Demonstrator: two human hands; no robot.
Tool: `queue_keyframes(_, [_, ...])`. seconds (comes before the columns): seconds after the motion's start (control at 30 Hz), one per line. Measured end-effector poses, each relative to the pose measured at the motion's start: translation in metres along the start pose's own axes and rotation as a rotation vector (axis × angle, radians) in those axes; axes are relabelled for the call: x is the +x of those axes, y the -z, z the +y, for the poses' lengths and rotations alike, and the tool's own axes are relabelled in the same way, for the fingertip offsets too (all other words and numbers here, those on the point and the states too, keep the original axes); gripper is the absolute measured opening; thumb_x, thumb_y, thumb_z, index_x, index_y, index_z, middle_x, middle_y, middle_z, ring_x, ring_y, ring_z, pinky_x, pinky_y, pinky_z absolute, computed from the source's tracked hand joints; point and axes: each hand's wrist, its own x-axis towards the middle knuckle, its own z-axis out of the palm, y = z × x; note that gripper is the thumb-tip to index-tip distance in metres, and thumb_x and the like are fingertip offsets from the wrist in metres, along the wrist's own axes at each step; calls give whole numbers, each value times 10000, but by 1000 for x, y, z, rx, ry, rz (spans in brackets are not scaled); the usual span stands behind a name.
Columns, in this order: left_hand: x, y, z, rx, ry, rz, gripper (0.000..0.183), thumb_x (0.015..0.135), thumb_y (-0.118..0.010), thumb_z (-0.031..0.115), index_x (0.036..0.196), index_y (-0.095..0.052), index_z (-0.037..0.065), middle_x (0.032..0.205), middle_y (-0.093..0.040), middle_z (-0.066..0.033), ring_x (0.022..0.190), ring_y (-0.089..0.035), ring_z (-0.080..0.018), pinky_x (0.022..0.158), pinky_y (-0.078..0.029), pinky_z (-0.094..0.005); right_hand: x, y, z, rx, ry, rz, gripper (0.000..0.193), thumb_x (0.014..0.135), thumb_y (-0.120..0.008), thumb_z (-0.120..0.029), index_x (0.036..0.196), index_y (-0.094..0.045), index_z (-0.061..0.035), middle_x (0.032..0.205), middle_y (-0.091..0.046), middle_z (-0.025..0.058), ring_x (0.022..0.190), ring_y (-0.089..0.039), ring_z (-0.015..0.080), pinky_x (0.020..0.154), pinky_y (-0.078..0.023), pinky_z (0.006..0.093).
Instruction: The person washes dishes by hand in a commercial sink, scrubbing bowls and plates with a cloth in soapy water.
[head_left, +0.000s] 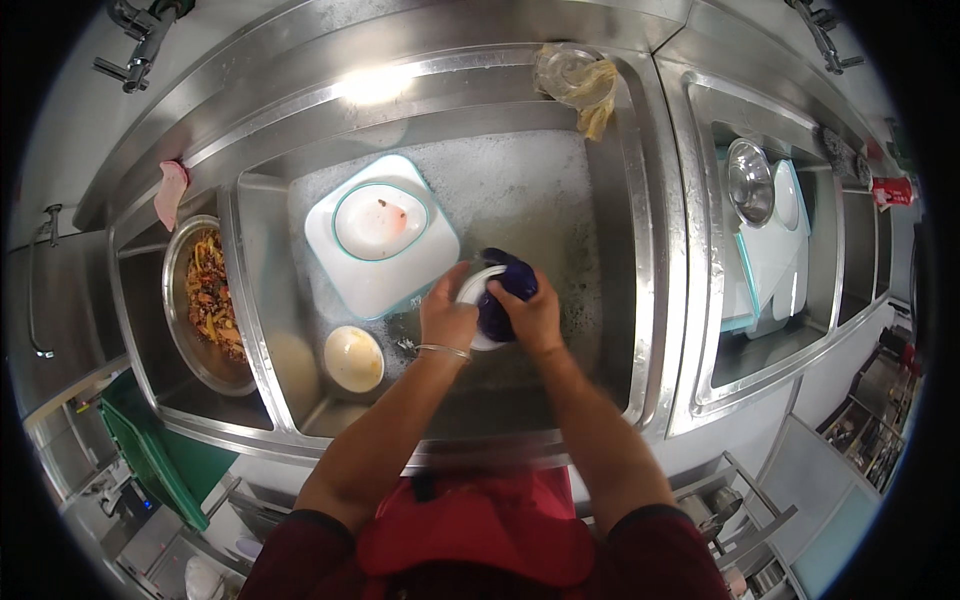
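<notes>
Over the soapy water of the big steel sink, my left hand grips a white bowl by its side, fingers wrapped round the rim. My right hand presses a dark blue cloth against that bowl; the cloth hides much of it. To the left, a large white square plate with a teal edge sits in the suds. On it rests an oval white dish with food scraps and a reddish stain. A small cream bowl with yellowish residue stands near the sink's front left.
Left of the wash sink, a steel basin holds food waste, with a pink cloth behind it. A clear bowl with yellowish plastic sits at the back right corner. In the right sink lie a metal bowl and white trays.
</notes>
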Motion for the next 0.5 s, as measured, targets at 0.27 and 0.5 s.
queue_keyframes(0.27, [-3, 11, 2, 29, -215, 63, 524, 618, -389, -106, 1119, -519, -22, 1043, -560, -95, 974, -538, -167, 890, -419, -276, -49, -13, 13, 103, -564, -214, 413, 790, -668, -220, 1126, -536, -19, 975, -610, 121, 846, -594, 234, 744, -480, 337])
queue_keyframes(0.5, [-5, 23, 15, -328, -106, 177, 385, 746, -489, -86, 1120, -503, 3, 1031, -565, -92, 962, -539, -174, 839, -447, -301, -23, 15, 50, -894, 141, -365, 540, 712, -705, -197, 1210, -503, -139, 1253, -463, 170, 1089, -492, 361, 931, -401, 413])
